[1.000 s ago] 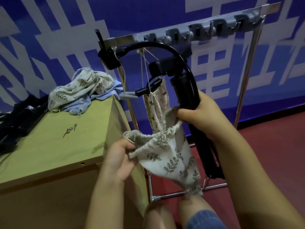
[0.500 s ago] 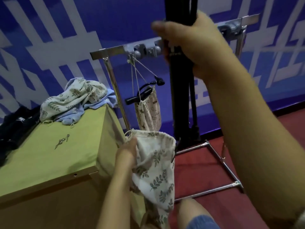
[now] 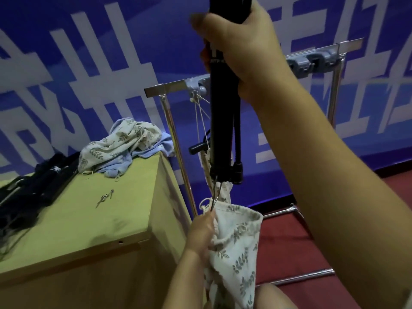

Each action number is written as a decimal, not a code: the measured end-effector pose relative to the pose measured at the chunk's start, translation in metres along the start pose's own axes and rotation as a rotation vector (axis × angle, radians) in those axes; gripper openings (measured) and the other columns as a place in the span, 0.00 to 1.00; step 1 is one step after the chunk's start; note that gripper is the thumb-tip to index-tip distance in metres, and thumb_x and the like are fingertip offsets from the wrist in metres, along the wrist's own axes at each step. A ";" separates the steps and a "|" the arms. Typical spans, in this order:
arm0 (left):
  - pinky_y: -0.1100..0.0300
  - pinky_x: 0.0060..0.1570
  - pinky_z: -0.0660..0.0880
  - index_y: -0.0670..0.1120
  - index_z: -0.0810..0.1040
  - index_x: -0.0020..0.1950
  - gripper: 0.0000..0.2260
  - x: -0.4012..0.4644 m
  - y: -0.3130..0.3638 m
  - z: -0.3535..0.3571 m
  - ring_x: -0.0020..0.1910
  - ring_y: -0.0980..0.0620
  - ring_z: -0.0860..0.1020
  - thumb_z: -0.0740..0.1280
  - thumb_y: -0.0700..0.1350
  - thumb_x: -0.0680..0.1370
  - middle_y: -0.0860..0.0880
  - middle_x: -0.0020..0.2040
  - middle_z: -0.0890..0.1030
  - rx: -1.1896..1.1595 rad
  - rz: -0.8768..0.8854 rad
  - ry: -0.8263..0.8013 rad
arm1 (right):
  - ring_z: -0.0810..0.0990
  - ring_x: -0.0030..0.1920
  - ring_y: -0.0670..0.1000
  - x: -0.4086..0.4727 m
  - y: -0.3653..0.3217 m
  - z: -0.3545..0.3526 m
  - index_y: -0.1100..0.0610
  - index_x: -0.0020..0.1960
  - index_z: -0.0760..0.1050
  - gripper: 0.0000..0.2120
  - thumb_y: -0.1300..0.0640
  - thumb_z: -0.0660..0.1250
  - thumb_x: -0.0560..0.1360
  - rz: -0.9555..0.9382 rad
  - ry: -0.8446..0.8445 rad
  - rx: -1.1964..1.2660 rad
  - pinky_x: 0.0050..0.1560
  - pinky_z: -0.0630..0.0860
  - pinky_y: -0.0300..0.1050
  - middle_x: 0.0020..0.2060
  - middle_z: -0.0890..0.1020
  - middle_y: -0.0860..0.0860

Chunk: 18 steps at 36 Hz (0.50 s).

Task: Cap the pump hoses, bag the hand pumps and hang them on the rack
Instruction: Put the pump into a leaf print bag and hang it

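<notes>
My right hand (image 3: 240, 47) grips a black hand pump (image 3: 221, 121) high up and holds it upright, its foot end hanging just above the mouth of a leaf-print drawstring bag (image 3: 234, 248). My left hand (image 3: 200, 233) pinches the bag's rim and holds the mouth open below the pump. Behind them stands a metal rack (image 3: 176, 88) with grey hooks. A bagged pump (image 3: 205, 152) hangs from one hook by its strings, mostly hidden by the pump I hold.
A wooden cabinet (image 3: 89, 219) stands at my left with several black pumps (image 3: 33, 192), a heap of cloth bags (image 3: 124, 146) and small metal pieces (image 3: 104, 197) on top. The rack's base bars (image 3: 307, 275) lie on red floor. A blue wall is behind.
My right hand has lifted the pump out of the bag and up to head height, turned it upright, then brought its foot down over the bag's mouth. My left hand kept the bag.
</notes>
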<state>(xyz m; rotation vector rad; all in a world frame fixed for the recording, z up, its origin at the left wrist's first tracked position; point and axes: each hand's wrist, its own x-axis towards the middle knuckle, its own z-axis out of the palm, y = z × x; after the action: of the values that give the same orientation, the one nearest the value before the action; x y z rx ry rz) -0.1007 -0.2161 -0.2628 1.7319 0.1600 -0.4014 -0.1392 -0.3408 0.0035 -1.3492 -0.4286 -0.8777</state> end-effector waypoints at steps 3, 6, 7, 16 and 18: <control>0.51 0.41 0.78 0.39 0.81 0.56 0.20 0.004 -0.003 0.000 0.41 0.43 0.79 0.65 0.55 0.77 0.38 0.48 0.82 -0.220 -0.145 -0.049 | 0.75 0.29 0.47 -0.005 0.006 0.000 0.58 0.43 0.68 0.10 0.62 0.70 0.73 0.024 -0.006 0.006 0.32 0.74 0.36 0.33 0.72 0.52; 0.49 0.50 0.77 0.37 0.80 0.57 0.22 -0.001 0.008 0.002 0.55 0.40 0.77 0.66 0.55 0.76 0.34 0.61 0.77 -0.404 -0.174 -0.121 | 0.75 0.27 0.48 -0.015 0.022 0.000 0.58 0.43 0.68 0.10 0.63 0.71 0.72 0.099 0.017 0.019 0.31 0.75 0.40 0.31 0.73 0.53; 0.52 0.46 0.77 0.37 0.83 0.52 0.21 -0.001 0.011 0.001 0.51 0.42 0.78 0.66 0.54 0.75 0.34 0.58 0.79 -0.461 -0.184 -0.130 | 0.74 0.27 0.48 -0.019 0.027 -0.002 0.59 0.43 0.69 0.10 0.63 0.71 0.72 0.127 0.015 0.006 0.31 0.75 0.39 0.31 0.73 0.53; 0.55 0.37 0.81 0.35 0.80 0.50 0.25 -0.006 0.021 -0.018 0.34 0.44 0.82 0.59 0.57 0.78 0.37 0.39 0.83 -0.730 -0.057 -0.218 | 0.75 0.27 0.47 -0.038 0.049 -0.018 0.59 0.45 0.70 0.09 0.63 0.70 0.72 0.234 -0.027 -0.075 0.30 0.75 0.38 0.31 0.74 0.53; 0.44 0.58 0.74 0.36 0.78 0.61 0.28 -0.008 0.031 -0.020 0.52 0.37 0.80 0.58 0.60 0.77 0.33 0.55 0.80 -0.746 -0.059 -0.251 | 0.75 0.26 0.47 -0.045 0.055 -0.019 0.56 0.43 0.70 0.09 0.62 0.71 0.72 0.261 -0.042 -0.092 0.30 0.74 0.38 0.30 0.74 0.51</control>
<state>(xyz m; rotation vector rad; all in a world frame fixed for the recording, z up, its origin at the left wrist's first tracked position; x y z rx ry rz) -0.0944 -0.2018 -0.2283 0.9365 0.1535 -0.5188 -0.1302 -0.3466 -0.0689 -1.4719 -0.2389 -0.6606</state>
